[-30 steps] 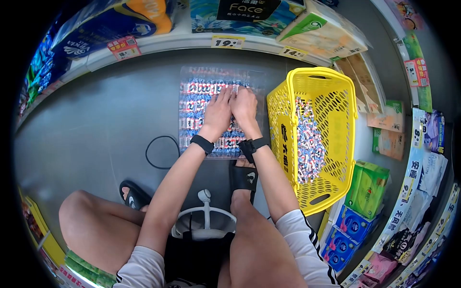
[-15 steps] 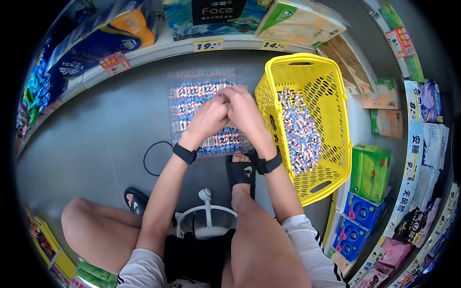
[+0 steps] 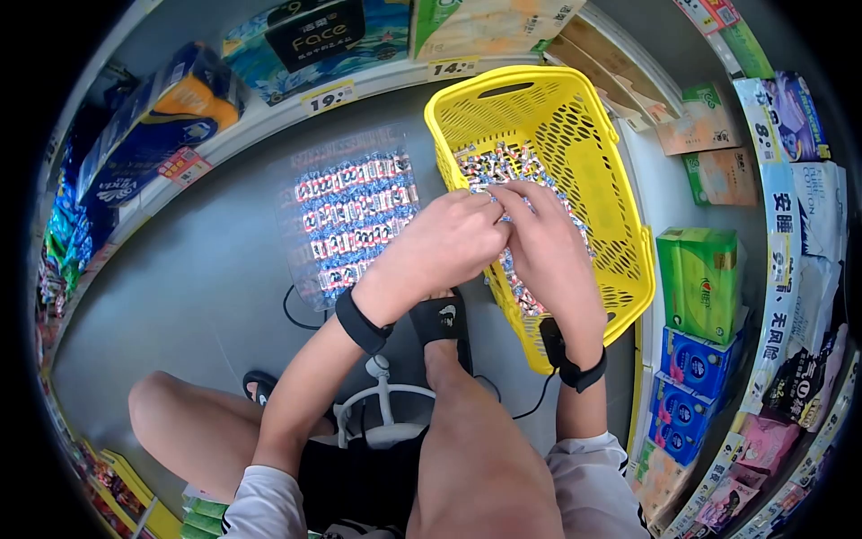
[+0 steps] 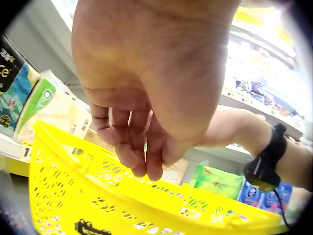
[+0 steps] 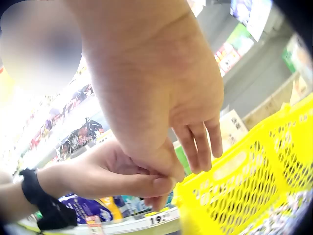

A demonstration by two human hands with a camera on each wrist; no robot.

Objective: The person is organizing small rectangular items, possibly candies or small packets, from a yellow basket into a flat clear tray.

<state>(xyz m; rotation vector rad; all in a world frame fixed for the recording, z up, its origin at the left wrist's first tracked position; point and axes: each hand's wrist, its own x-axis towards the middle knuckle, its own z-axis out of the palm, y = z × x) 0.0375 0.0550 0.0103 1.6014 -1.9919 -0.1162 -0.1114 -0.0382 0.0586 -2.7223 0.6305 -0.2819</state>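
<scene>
In the head view my left hand and right hand meet over the left rim of a yellow shopping basket. Their fingertips come together; I cannot tell whether something small is between them. The left wrist view shows the left fingers bent down above the basket, thumb close to them. From the right wrist, three right fingers point downward while thumb and forefinger meet the left thumb. Many small wrapped candies lie in the basket. Rows of similar candies fill a clear flat tray on the floor.
Shelves with tissue packs curve along the back. More packs, green and blue, line the right side. A black cable lies by the tray. A sandaled foot and a white stool base are below.
Both hands have lifted off the candy rows in the tray and moved right, fingertips together, to above the basket's left rim. The head view has turned to the right.
</scene>
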